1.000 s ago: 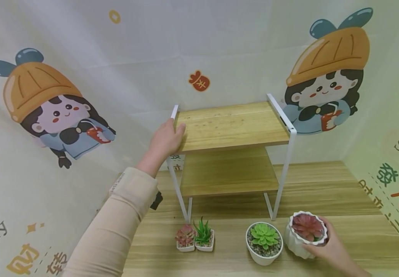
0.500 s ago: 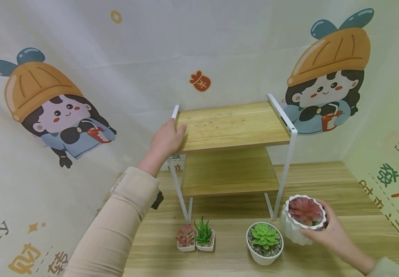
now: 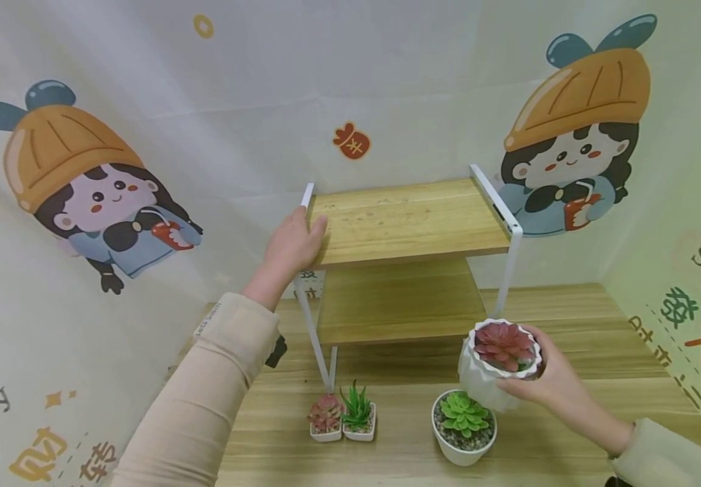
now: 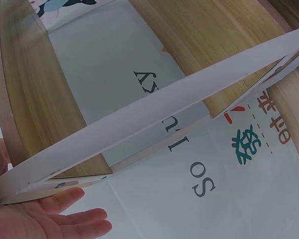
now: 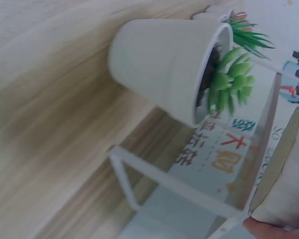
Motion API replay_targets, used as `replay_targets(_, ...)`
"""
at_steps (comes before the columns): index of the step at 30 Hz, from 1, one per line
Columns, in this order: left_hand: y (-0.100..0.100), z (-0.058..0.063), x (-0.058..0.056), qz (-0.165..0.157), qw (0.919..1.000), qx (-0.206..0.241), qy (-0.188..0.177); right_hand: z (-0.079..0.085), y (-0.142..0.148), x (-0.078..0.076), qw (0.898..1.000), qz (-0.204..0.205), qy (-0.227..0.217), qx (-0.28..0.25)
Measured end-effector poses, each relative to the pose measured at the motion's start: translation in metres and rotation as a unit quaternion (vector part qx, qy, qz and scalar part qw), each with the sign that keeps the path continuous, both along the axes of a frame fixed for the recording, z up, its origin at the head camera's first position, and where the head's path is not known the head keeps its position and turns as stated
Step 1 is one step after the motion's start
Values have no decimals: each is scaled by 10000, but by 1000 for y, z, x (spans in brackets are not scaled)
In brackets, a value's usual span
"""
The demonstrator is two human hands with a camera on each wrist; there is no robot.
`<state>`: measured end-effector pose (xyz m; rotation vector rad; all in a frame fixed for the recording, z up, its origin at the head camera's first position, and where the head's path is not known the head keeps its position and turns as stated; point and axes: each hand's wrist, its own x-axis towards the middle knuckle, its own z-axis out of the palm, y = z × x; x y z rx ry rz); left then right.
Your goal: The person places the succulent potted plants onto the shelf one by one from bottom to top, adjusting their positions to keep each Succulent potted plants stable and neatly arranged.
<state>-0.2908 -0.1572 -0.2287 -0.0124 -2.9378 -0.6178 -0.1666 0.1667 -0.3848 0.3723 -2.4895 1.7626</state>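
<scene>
My right hand [image 3: 551, 380] holds a fluted white pot [image 3: 483, 379] with a dark red succulent [image 3: 505, 346], raised in front of the shelf's right leg. Only the pot's underside [image 5: 284, 169] and a fingertip show in the right wrist view. My left hand [image 3: 292, 245] grips the near left corner of a two-tier wooden shelf [image 3: 411, 220] with a white metal frame. Its thumb lies on the top board, while its fingers [image 4: 84, 217] lie outside the frame in the left wrist view. A smooth white pot [image 3: 461, 452] with a green succulent stands below the raised pot.
Two small square white pots, one with a reddish succulent [image 3: 326, 410] and one with a spiky green plant [image 3: 356, 408], stand side by side before the shelf's left leg. Behind the shelf hangs a printed cloth [image 3: 411, 101]. Wood-grain tabletop [image 3: 576, 325] extends to the right.
My right hand has lifted the fluted pot off the table and carried it left and forward, over the edge of the green succulent's pot in the head view. The left hand stays on the shelf.
</scene>
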Motion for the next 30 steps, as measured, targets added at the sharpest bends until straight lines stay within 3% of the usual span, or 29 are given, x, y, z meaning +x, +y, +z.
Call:
replay_targets(11,-1,0,-3,20,9997,-84,239,12,-44,-24,9967,494,58,-640)
replay_targets(23,1,1,1,56,9996,-241,112,22,-97,-58,9991,274,20,-315)
replay_targets(30,0,0,1,70,9991,-413,116,22,-126,-77,9983,358,296,-345)
